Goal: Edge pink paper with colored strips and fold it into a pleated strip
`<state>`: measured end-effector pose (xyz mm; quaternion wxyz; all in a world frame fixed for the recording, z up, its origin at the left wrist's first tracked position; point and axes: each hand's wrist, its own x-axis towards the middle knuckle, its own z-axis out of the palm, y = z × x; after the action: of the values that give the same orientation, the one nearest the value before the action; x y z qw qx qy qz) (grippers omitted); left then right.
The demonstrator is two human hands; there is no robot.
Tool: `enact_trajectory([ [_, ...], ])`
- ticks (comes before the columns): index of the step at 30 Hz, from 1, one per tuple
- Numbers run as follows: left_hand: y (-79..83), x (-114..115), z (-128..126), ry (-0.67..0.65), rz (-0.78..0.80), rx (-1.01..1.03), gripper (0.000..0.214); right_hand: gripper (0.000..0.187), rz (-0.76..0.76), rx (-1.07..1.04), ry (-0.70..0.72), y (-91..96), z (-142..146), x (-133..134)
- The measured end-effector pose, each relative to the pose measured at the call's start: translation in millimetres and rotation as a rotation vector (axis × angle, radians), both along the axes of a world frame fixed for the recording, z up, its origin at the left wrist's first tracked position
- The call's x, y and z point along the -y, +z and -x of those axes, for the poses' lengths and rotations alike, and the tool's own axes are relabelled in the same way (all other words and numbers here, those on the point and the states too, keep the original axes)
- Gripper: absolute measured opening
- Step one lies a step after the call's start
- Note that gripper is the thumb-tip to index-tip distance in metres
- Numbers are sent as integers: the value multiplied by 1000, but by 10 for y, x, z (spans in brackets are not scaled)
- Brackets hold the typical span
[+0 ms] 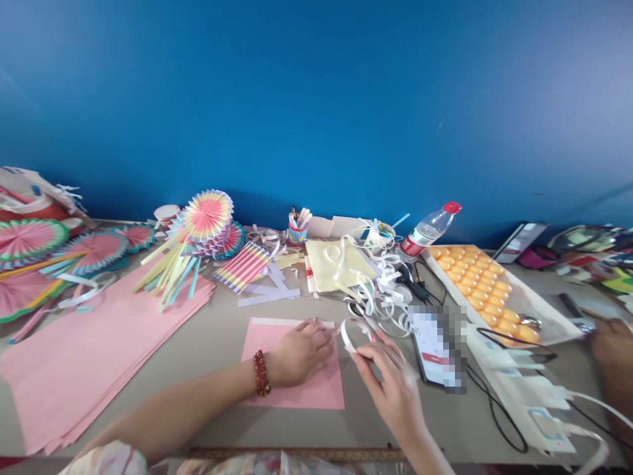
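1. White paper strip [349, 333]: curled into a loop, just right of frame centre, above the right edge of a pink sheet [316, 389].
2. Right hand [390, 379]: comes in from the bottom centre-right, thumb and forefinger pinched on the loop's lower right part, other fingers loosely bent below.
3. Left hand [301, 353]: knuckles up, resting on the pink sheet. Fingers are bent and close together, with the tips near the loop's left end; cannot tell if they grip it.
4. Red bead bracelet [261, 373] on the left wrist.
5. Pink sheet lies flat on the grey table [217, 343], centre bottom.
6. Phone [438, 346], screen blurred, just right of the right hand.
7. Heap of curled white strips [380, 290] just above the loop, next to a yellow paper [331, 264].
8. Tray of orange balls [479, 284] at centre right, with a plastic bottle [428, 231] lying at its upper end.
9. Stack of pink paper [89, 356] at lower left; folded paper fans [208, 214] above it.
10. Another person's hand [613, 343] at the right edge.
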<state>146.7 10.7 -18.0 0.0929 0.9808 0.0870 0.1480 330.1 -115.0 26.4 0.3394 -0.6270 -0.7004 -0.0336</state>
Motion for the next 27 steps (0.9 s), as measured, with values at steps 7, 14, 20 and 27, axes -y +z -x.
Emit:
enact_trajectory([
  [7,501,198,248,303,453,391,16,10,-15,-106,60,31,273,-41],
  [14,675,337,274,345,767,461,17,12,-48,-95,120,91,426,-91],
  [20,714,246,561,434,779,438,16,16,71,-139,252,240,319,-40],
  [27,657,285,1089,685,819,383,19,17,236,-12,310,311,84,51],
])
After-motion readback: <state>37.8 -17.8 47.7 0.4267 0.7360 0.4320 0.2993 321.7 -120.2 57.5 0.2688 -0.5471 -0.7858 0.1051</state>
